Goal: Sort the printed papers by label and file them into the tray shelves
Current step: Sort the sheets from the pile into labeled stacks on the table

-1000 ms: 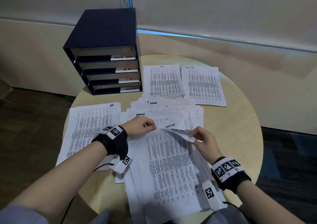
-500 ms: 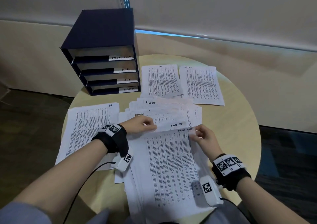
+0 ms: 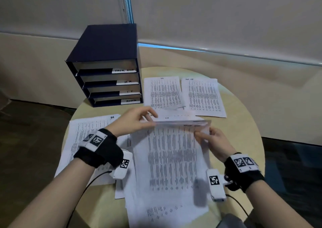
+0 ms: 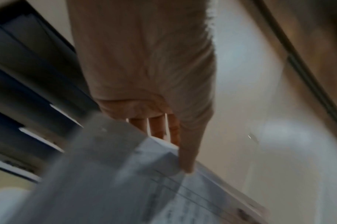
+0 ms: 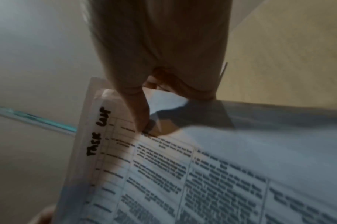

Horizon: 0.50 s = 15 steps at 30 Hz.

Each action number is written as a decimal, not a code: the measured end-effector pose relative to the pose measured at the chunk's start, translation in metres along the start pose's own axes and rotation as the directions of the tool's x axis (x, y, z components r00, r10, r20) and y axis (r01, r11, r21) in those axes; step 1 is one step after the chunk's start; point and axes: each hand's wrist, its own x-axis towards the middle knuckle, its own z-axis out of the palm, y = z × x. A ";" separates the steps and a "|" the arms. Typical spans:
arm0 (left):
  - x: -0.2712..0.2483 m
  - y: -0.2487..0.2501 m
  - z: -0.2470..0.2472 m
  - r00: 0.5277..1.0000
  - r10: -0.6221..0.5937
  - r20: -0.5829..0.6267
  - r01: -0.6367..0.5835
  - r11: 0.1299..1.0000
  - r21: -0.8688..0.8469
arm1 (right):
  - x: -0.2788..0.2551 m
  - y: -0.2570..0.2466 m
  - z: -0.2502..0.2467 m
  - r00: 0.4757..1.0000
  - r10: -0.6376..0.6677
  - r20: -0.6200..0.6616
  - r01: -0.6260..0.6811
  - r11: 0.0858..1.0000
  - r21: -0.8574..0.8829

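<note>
The dark blue tray shelves (image 3: 108, 81) stand at the table's back left, their slots labelled TASK LIST, H.R, I.T and ADMIN. A loose pile of printed papers (image 3: 170, 198) lies in front of me. Both hands raise the far edge of its top sheets (image 3: 181, 122). My left hand (image 3: 151, 118) pinches the far left corner, thumb on the paper (image 4: 163, 189) in the left wrist view. My right hand (image 3: 200, 133) pinches the far right corner. The right wrist view reads "TASK LIST" on the held paper (image 5: 182, 174).
Sorted piles lie on the round table (image 3: 244, 140): an I.T. pile (image 3: 163, 91) and a task list pile (image 3: 203, 97) at the back, and an HR pile (image 3: 80, 140) to the left under my forearm. A wall and ledge run behind.
Both hands have lifted the far edge of the top sheets off the pile. The left hand rose and moved away from me; the right hand went from turning a corner to pinching it.
</note>
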 end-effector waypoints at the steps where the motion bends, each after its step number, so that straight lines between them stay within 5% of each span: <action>1: -0.003 0.000 -0.008 0.997 -0.025 -0.073 0.020 0.997 -0.072 | 0.000 -0.009 -0.002 0.999 -0.031 -0.019 0.033 0.998 0.059; 4: -0.010 -0.008 -0.015 0.980 -0.123 -0.159 0.036 0.885 -0.464 | -0.001 -0.033 -0.001 0.988 -0.143 -0.060 0.153 0.955 0.255; 6: -0.008 -0.012 -0.003 0.964 -0.165 -0.209 0.021 0.829 -0.559 | -0.004 -0.047 0.009 0.971 -0.211 -0.113 0.235 0.925 0.298; 11: -0.001 0.014 0.031 0.741 -0.216 -0.636 -0.125 0.886 -0.447 | -0.021 -0.062 0.045 0.943 -0.318 -0.097 0.333 0.909 0.252; 15: -0.012 0.020 0.056 0.695 -0.122 -0.709 -0.212 0.907 -0.364 | -0.032 -0.051 0.061 0.929 -0.354 -0.113 0.368 0.918 0.146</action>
